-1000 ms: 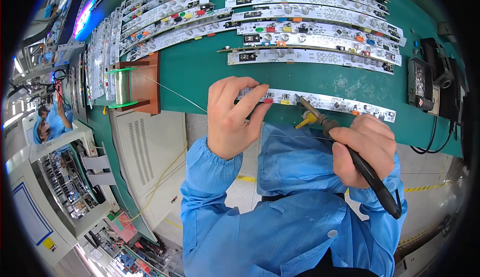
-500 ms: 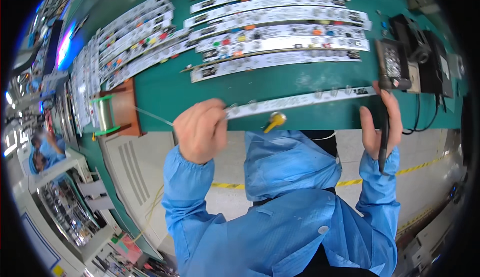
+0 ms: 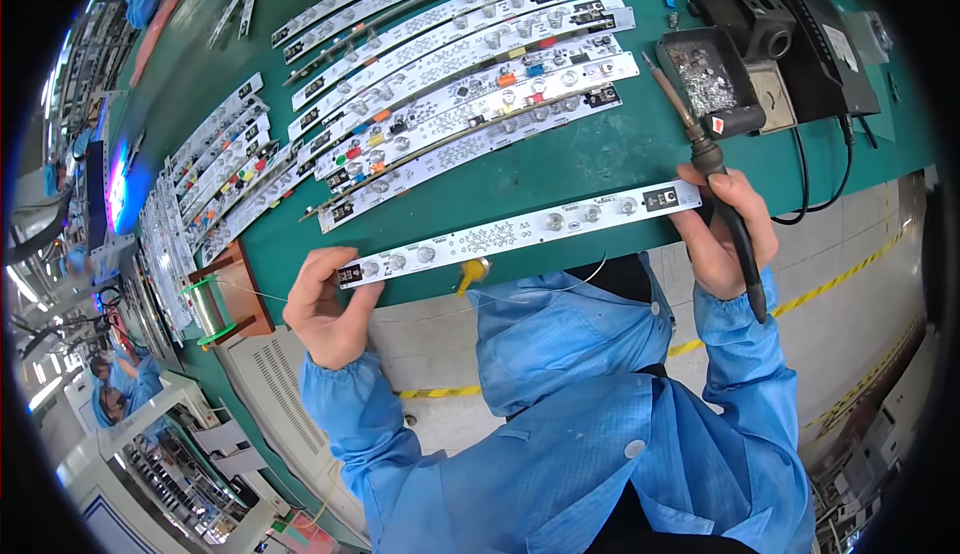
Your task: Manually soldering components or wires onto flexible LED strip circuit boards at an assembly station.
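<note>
A long white circuit board strip (image 3: 495, 238) with round clear parts spans my two hands near the bench's front edge. My left hand (image 3: 330, 309) is closed on its left end, thumb below and fingers above. At the other end, my right hand (image 3: 728, 234) pinches the board and also holds a soldering iron (image 3: 728, 194), its tip pointing up and left. A thin wire runs from a solder spool (image 3: 208, 312) past my left hand. Just below the board, a yellow knob-like part (image 3: 472, 274) sits at the bench edge.
More board strips with coloured parts (image 3: 470, 129) lie in rows across the green bench (image 3: 560, 179). At the right are a tray of solder scraps (image 3: 708, 66), a black iron stand (image 3: 745, 14) and a black box (image 3: 825, 44) with cables. Co-workers sit at far left.
The view has shifted. My left hand has moved to the board's left end, now plainly between thumb and fingers. My right hand has closed on the other end, still holding the iron.
</note>
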Demonstrator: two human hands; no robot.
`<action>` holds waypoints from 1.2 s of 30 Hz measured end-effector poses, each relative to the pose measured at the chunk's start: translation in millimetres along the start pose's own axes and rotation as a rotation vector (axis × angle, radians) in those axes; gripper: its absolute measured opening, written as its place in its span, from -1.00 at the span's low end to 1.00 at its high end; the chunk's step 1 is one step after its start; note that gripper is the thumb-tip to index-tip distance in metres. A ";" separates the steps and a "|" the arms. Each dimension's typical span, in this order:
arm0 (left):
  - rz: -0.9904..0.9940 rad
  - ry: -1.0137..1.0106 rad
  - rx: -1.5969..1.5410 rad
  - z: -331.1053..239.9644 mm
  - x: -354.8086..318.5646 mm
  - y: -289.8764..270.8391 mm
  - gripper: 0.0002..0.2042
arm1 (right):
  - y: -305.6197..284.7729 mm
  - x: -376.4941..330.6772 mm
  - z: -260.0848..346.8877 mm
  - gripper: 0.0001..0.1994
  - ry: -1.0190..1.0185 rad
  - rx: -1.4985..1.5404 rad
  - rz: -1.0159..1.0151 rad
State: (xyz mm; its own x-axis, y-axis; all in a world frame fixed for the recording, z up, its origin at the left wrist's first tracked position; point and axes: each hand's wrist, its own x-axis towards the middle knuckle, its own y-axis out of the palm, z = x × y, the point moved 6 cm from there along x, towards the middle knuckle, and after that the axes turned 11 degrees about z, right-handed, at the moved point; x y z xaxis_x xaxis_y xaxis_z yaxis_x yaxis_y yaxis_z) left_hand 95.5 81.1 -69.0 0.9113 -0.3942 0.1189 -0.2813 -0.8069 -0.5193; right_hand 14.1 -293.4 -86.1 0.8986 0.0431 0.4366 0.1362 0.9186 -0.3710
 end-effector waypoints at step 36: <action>0.113 0.269 0.436 -53.5 104.1 1.7 -0.81 | 1.2 -3.6 -3.2 -0.56 0.175 0.133 -0.176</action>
State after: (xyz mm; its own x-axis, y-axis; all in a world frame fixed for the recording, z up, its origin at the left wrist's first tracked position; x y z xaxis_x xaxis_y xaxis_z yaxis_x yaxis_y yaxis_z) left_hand 173.8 15.1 -12.2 0.7571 -0.6132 0.2254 -0.1698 -0.5178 -0.8385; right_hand 12.3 -293.8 -90.7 0.9258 -0.1800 0.3323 0.2514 0.9498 -0.1861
